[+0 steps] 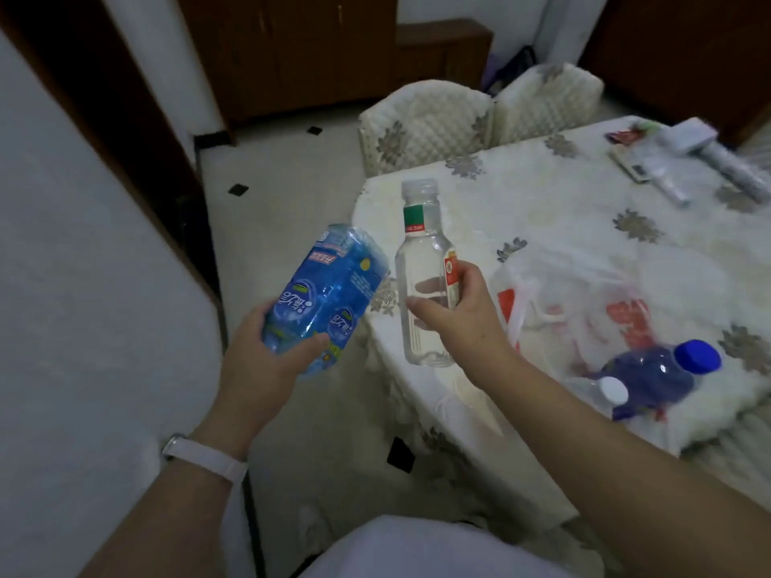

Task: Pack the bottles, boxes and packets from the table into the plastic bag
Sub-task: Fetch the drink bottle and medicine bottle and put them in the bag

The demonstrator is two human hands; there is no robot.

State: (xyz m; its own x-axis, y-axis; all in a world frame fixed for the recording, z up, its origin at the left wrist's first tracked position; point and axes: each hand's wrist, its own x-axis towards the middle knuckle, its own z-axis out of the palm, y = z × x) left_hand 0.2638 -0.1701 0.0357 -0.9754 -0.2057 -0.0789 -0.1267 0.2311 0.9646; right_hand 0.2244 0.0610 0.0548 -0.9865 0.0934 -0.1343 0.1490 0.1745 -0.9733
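Grips a blue packet (329, 285) in the left hand (267, 348), fingers curled round its lower end, tilted out over the floor; holds a clear bottle (423, 260) upright in the right hand (454, 310), thumb in front, fingers wrapped behind, at the near edge of the table (542, 189). Shows the plastic bag (584, 294) lying crumpled just right of that hand, with a blue-capped bottle (667, 369) and a white-capped bottle (611, 392) on their sides at its near end, inside or not hard to tell. Sees more packets (651, 160) at the far corner, well apart.
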